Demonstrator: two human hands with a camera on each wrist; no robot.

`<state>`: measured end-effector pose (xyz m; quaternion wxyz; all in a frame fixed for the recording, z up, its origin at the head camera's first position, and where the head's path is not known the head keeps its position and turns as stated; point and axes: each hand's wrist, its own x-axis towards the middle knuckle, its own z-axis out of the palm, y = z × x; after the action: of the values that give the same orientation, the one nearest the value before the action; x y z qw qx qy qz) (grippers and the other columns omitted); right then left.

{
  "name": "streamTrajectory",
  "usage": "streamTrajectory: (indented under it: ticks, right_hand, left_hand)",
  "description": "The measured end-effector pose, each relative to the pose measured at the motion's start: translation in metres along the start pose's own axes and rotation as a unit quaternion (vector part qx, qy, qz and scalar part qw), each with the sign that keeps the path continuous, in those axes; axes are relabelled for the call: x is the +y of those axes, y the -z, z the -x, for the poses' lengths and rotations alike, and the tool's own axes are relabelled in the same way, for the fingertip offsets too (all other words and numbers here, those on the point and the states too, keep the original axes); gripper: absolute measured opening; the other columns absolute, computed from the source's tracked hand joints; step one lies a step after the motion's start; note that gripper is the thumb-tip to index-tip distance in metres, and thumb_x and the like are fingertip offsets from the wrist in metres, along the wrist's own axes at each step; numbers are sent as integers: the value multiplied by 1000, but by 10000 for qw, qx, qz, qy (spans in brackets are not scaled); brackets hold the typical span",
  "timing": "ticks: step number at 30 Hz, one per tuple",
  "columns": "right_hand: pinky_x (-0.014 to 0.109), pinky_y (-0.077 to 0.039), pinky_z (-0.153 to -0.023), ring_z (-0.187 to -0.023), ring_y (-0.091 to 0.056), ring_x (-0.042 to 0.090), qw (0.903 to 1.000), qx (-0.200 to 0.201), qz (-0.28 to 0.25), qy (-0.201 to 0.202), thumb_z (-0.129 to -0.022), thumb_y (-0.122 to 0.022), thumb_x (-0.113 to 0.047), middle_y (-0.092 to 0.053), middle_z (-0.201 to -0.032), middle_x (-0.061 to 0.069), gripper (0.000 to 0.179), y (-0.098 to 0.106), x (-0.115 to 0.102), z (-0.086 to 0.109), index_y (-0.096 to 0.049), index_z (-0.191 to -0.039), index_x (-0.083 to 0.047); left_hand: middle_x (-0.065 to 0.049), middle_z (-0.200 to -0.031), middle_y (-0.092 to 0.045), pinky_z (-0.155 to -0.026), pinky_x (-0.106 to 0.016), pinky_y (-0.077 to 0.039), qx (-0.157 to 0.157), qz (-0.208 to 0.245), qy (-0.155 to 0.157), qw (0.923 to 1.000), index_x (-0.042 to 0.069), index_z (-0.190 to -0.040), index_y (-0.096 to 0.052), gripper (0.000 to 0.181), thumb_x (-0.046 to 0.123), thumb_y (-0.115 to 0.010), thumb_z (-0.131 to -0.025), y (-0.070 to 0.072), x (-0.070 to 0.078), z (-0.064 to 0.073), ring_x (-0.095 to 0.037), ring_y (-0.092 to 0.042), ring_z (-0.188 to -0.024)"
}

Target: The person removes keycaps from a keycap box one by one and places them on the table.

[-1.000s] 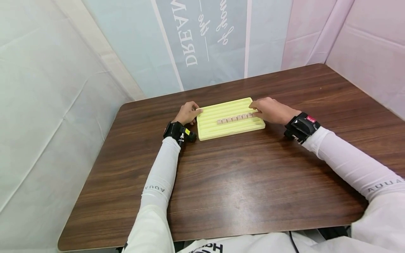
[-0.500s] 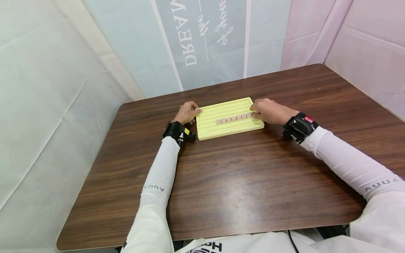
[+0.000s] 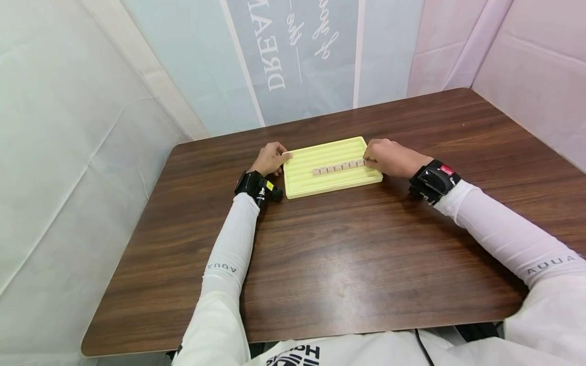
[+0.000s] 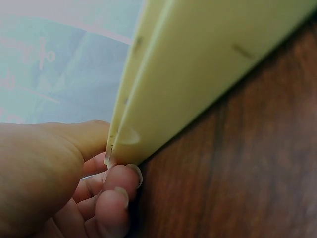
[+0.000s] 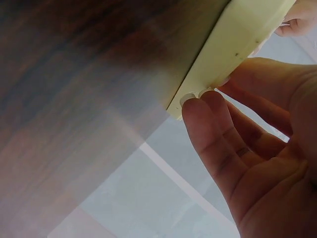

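A pale yellow ridged tray [image 3: 329,189] lies on the table. A row of several small wooden cubes [image 3: 338,168] sits along one of its grooves, with marks too small to read. My left hand [image 3: 267,158] grips the tray's left corner, thumb over the rim. In the left wrist view its bent fingers [image 4: 115,201] are at the outer wall. My right hand [image 3: 392,157] reaches over the right edge, fingertips at the right end of the cube row. In the right wrist view two fingertips [image 5: 190,101] touch the tray's outer wall. What thumb and index finger hold there is hidden.
The dark wood-grain table [image 3: 320,274] extends on all sides of the tray. Behind it hangs a printed cloth [image 3: 311,61], and a white sheet [image 3: 68,178] stands along the left. Both wrists carry black strapped cameras [image 3: 432,180].
The right index finger has drawn in toward the thumb at the end of the cube row. The left hand keeps its grip on the corner. Tray and cubes look unmoved; the view tilted slightly.
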<state>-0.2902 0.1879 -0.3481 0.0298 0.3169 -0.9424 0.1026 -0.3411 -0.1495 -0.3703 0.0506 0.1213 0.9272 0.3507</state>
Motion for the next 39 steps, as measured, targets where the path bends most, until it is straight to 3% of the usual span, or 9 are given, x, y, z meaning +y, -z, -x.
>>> streamTrajectory:
  ticks: [18, 26, 39]
  right_hand:
    - [28, -42, -61, -70, -49, 18, 9998, -53, 12, -203, -94, -59, -8, -60, -84, 10, 10, 1, 2, -2, -67, -95, -1]
    - [27, -41, -58, -67, -49, 16, 9994, -51, -196, -270, -94, -58, -7, -64, -88, 11, 12, 3, 4, -4, -68, -99, -1]
    - [29, -41, -60, -67, -48, 16, 9994, 249, -163, -185, -91, -62, -9, -58, -77, 8, 9, 1, 6, -4, -65, -96, -2]
  left_hand:
    - [-6, -77, -56, -49, -26, -50, -1, 4, 11, 10000, 5, -119, -55, 33, 31, -54, -99, -1, -2, -1, -12, -53, -52]
    - [-6, -77, -55, -48, -26, -50, -21, 119, -6, 9999, 5, -118, -55, 31, 30, -54, -99, 1, -3, -3, -13, -53, -51]
    - [-5, -75, -56, -48, -27, -51, 9, 195, -40, 9998, 4, -117, -55, 31, 29, -56, -98, 1, -5, -2, -13, -54, -50]
